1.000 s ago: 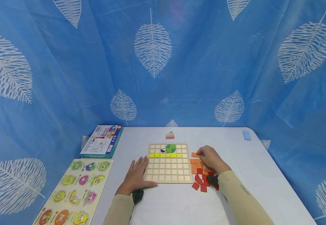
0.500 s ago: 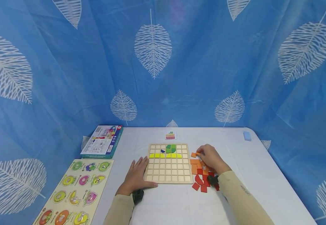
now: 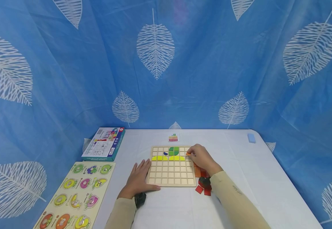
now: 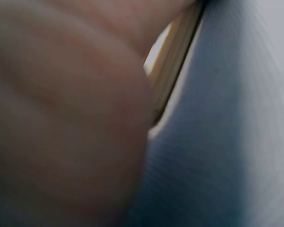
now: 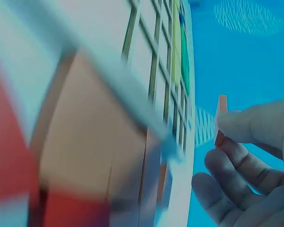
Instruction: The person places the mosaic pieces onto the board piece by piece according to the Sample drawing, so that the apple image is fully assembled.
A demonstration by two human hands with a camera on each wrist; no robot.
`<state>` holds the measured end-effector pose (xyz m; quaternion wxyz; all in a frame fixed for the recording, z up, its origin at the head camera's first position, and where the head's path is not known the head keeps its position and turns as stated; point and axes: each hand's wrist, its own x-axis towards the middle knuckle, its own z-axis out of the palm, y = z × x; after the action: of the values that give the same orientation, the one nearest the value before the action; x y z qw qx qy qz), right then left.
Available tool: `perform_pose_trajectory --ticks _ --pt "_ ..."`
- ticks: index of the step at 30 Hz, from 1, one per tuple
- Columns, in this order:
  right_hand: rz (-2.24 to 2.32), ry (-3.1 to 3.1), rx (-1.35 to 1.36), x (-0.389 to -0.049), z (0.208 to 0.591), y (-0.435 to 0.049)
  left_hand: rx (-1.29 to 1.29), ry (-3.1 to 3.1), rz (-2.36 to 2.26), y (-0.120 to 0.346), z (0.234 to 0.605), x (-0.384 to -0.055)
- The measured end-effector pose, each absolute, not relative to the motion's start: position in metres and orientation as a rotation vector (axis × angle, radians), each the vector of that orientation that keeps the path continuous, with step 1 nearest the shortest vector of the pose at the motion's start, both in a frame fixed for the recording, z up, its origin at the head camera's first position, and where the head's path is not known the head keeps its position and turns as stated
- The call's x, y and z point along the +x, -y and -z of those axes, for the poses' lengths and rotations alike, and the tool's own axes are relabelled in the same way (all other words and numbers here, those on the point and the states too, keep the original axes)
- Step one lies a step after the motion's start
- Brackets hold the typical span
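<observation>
A square wooden grid board [image 3: 170, 175] lies flat on the white table, with a yellow row of tiles [image 3: 167, 158], green tiles [image 3: 174, 151] and one dark blue piece [image 3: 165, 153] in its cells. My right hand [image 3: 202, 157] pinches a small orange tile [image 5: 221, 118] between thumb and finger, above the board's upper right edge. My left hand [image 3: 138, 179] rests along the board's left side, fingers straight and thumb at the lower left corner. Orange tiles [image 3: 197, 171] and red tiles [image 3: 207, 192] lie right of the board, partly hidden under my right wrist.
A small picture card [image 3: 173, 137] lies behind the board. To the left are a boxed game [image 3: 104, 143] and a fruit puzzle board [image 3: 80, 194]. A blue block [image 3: 251, 138] sits near the far right corner. Blue leaf-patterned cloth [image 3: 194, 79] hangs around the table.
My right hand has picked up an orange tile from the loose pieces and moved it left, over the board's right edge. My left hand stays in place.
</observation>
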<state>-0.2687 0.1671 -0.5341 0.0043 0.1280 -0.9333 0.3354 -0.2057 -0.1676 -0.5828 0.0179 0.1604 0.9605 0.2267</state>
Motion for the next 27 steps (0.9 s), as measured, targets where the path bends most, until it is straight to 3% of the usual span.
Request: perform_pose_trajectory --ticks 27 --pt "-0.96 2.889 0.958 -0.263 0.537 -0.08 0.482 -2.975 -0.629 0.166 0.583 -0.209"
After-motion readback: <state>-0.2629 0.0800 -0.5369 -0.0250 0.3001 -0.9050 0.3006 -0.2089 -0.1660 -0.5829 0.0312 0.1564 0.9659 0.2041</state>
